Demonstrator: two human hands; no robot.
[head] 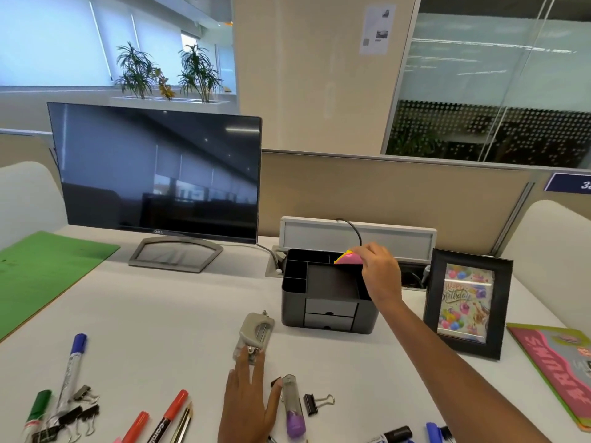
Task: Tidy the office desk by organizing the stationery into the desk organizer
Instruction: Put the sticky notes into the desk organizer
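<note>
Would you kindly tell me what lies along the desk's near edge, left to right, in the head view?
In order: green-capped marker, shorter red marker, longer red-capped marker, left hand, clear tube with purple end, black binder clip, black-capped marker, blue-capped marker.

The right arm (447,362) is bare and stretched out long. It goes up and to the left from the bottom right corner. The right hand (380,273) is at the far end of it, and we see the back of the hand. Its fingers are curled and pinch a small pink and yellow pad of sticky notes (348,259). The left hand (248,401) is low and close to the body. It lies flat, palm down, with straight fingers a bit apart, pointing away
</note>
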